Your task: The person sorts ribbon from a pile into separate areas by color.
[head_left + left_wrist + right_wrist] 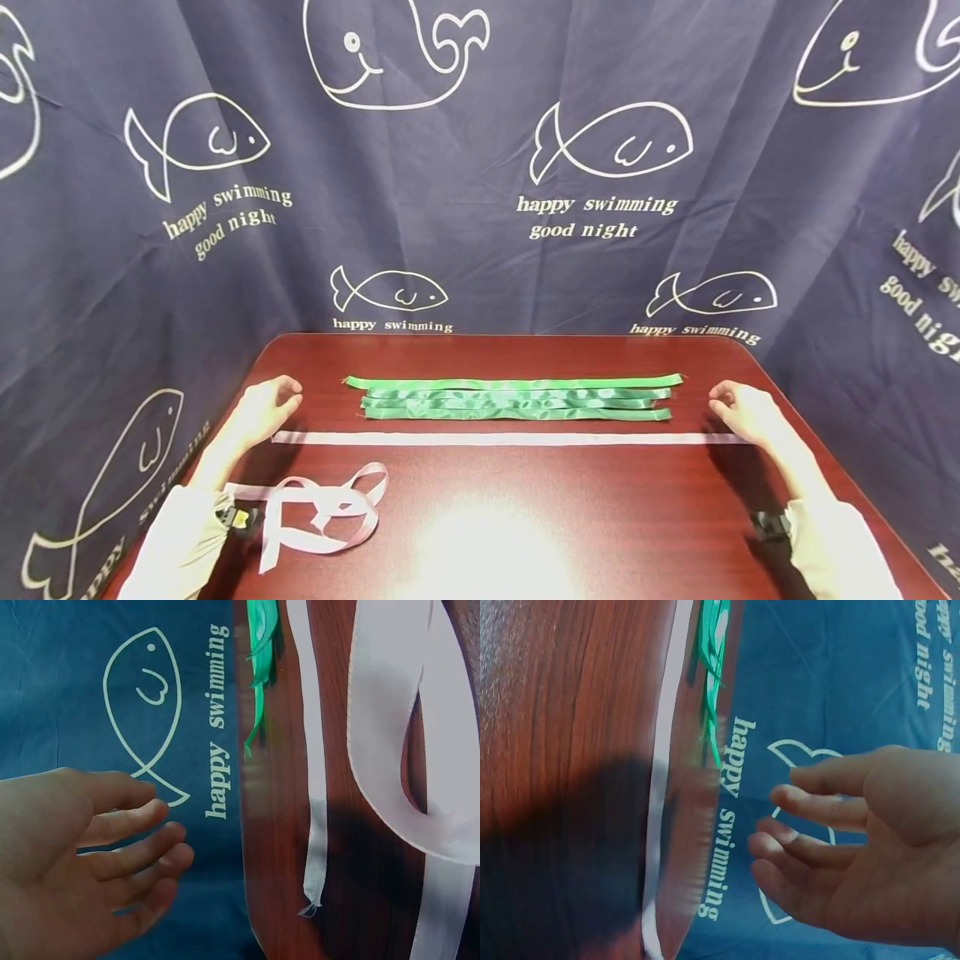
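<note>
My left hand hovers over the table's left side with fingers loosely bent and nothing in them. Below it lies the left end of a straight pale pink ribbon, its tip frayed in the left wrist view. At the ribbon's other end, my right hand is held up, fingers relaxed and holding nothing. Several green ribbons lie side by side behind the pink one, the backmost a brighter green. A loosely looped pink ribbon is heaped near my left forearm.
Everything lies on a dark red wooden table with rounded back corners. A blue curtain printed with white fish and lettering hangs behind and around it. Bright glare covers the table's front middle.
</note>
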A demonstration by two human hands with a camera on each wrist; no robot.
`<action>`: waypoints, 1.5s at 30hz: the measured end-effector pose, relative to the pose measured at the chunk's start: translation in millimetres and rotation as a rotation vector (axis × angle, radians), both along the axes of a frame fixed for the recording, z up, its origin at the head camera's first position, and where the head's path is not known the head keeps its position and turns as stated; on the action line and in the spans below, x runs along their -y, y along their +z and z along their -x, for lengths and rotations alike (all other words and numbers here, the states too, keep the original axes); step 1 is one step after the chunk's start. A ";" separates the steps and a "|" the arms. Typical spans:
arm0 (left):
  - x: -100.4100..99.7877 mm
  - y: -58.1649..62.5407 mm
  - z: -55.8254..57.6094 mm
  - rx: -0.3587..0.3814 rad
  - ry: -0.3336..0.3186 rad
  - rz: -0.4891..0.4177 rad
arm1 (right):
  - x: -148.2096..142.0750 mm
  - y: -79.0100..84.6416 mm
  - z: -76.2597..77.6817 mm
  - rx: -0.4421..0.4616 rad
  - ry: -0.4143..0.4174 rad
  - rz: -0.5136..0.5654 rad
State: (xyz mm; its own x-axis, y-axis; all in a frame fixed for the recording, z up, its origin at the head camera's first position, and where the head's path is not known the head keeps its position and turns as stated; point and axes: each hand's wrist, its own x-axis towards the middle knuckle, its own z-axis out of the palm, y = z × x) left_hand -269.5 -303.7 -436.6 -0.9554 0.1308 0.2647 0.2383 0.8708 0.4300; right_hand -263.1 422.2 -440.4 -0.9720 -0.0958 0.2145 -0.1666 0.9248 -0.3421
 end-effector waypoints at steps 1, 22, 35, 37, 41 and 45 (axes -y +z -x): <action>-0.7 -0.2 0.4 -0.005 -0.005 -0.006 | 2.1 -0.8 0.5 -0.014 0.019 -0.002; -23.5 -2.4 -11.4 0.071 -0.201 0.009 | 47.0 -1.0 -8.7 -0.084 0.179 -0.108; -39.6 1.7 -21.4 0.115 -0.250 0.008 | 75.7 2.1 -7.3 -0.140 0.190 -0.091; -41.8 1.6 -23.6 0.122 -0.259 0.009 | 80.2 0.4 -7.4 -0.153 0.208 -0.081; -46.6 1.6 -26.6 0.137 -0.272 0.029 | 90.3 -1.7 -9.5 -0.143 0.255 -0.080; -51.3 2.2 -31.2 0.158 -0.289 0.047 | 102.9 -2.0 -12.7 -0.161 0.306 -0.099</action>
